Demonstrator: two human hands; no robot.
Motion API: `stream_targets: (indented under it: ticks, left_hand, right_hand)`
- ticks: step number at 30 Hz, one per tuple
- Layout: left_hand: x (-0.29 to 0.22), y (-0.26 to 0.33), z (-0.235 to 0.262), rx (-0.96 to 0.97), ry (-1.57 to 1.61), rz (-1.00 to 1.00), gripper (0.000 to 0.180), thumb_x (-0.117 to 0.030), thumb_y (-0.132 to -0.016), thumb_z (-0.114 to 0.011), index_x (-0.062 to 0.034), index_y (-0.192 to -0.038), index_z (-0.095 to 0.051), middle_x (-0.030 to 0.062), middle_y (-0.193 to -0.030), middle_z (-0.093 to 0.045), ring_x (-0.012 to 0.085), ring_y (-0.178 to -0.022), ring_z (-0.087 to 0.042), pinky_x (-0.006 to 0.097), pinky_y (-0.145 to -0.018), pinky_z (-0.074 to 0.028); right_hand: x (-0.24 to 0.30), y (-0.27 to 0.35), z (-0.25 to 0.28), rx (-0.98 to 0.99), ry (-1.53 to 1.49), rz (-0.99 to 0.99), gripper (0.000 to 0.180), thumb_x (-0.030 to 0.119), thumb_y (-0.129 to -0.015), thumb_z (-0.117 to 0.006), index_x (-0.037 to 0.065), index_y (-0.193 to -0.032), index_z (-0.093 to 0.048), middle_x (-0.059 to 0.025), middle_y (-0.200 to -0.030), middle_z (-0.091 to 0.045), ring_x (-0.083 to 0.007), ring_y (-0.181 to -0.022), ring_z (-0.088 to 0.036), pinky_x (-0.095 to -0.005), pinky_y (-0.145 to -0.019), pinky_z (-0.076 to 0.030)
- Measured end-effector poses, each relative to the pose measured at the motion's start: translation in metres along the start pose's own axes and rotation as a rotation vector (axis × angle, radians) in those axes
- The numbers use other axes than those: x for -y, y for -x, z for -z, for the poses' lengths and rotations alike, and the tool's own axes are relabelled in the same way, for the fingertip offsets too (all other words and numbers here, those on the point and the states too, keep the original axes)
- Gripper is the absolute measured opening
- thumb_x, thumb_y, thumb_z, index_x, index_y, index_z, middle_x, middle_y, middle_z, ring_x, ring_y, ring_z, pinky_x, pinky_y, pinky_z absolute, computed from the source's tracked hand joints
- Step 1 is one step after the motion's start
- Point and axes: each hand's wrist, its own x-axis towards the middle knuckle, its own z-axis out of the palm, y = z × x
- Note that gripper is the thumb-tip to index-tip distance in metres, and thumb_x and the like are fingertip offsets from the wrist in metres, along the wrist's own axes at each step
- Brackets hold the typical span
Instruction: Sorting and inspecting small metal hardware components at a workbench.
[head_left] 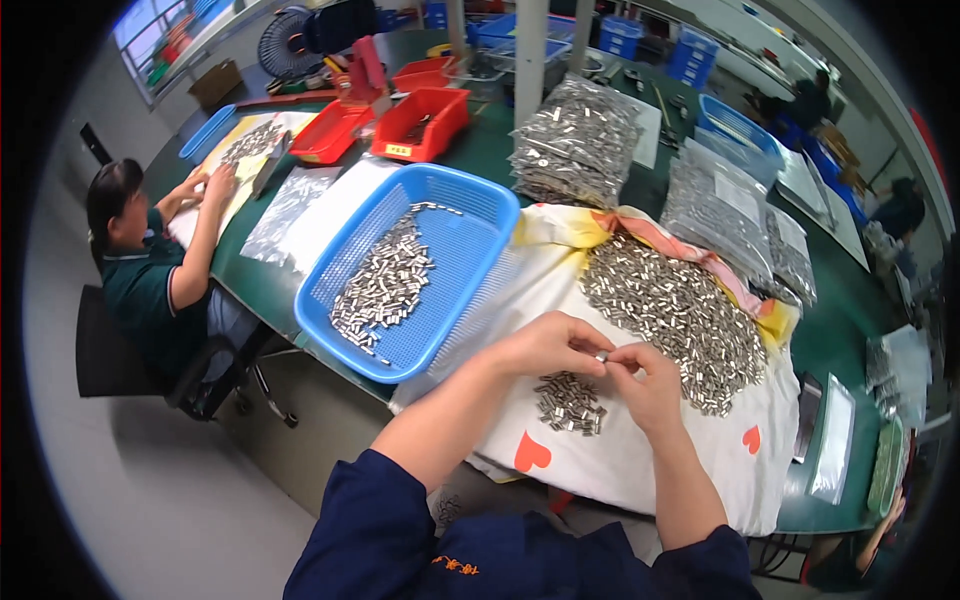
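The left hand (548, 345) and right hand (648, 383) pinch one small metal piece (601, 356) between their fingertips, likely because it's so tiny. A small pile (570, 405) sits just below those fingers, the big heap (680, 315) rightward, the blue basket (463, 258) leftward, presumably for easy reach.

L hand (553, 343) & R hand (648, 378) pinch 1 metal pc (602, 356) btwn fingertips, over cloth (630, 475). Small pile (570, 405) nr side of hands, big pile (685, 325) to R. Blue basket (470, 255) w/ more pcs (385, 285) to L; bags (575, 140) far side; co-worker (145, 275) far L.
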Motion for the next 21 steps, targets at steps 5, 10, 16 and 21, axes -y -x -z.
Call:
stream_targets:
  ticks: [5,10,16,21]
  left_hand:
    - [-0.004,-0.006,-0.004,0.116,0.029,0.025,0.033,-0.013,-0.069,-0.073,-0.0043,-0.099,-0.063,0.0006,-0.080,-0.062,0.0058,-0.072,-0.055,0.021,-0.066,-0.046]
    - [-0.014,-0.003,-0.002,0.193,-0.108,0.090,0.032,-0.008,-0.069,-0.072,-0.0056,-0.099,-0.064,-0.0032,-0.082,-0.061,0.0031,-0.072,-0.053,0.020,-0.067,-0.045]
    - [-0.011,0.003,-0.006,0.224,-0.043,0.082,0.032,-0.010,-0.068,-0.073,-0.0057,-0.099,-0.064,-0.0029,-0.080,-0.061,0.0037,-0.073,-0.052,0.020,-0.068,-0.044]
    - [-0.009,0.003,-0.005,0.232,-0.171,0.035,0.034,-0.014,-0.067,-0.074,-0.0040,-0.097,-0.063,0.0008,-0.078,-0.062,0.0065,-0.072,-0.055,0.021,-0.068,-0.045]
  right_hand:
    - [-0.003,-0.009,0.030,-0.057,0.311,0.054,0.008,0.009,-0.070,-0.065,0.004,-0.077,-0.061,-0.0059,-0.073,-0.058,-0.0191,-0.069,-0.056,-0.0290,-0.063,-0.044]
    - [-0.023,-0.009,0.032,-0.054,0.828,0.096,0.007,0.013,-0.072,-0.062,0.007,-0.073,-0.060,-0.0069,-0.075,-0.057,-0.0236,-0.077,-0.052,-0.0349,-0.071,-0.041]
    - [-0.022,-0.004,0.032,-0.077,0.827,0.079,0.008,0.011,-0.068,-0.065,0.007,-0.074,-0.061,-0.0064,-0.075,-0.057,-0.0240,-0.077,-0.051,-0.0340,-0.073,-0.041]
    - [-0.021,0.000,0.037,-0.043,0.858,0.087,0.013,0.010,-0.065,-0.067,0.007,-0.076,-0.062,-0.0062,-0.078,-0.056,-0.0239,-0.080,-0.051,-0.0340,-0.074,-0.042]
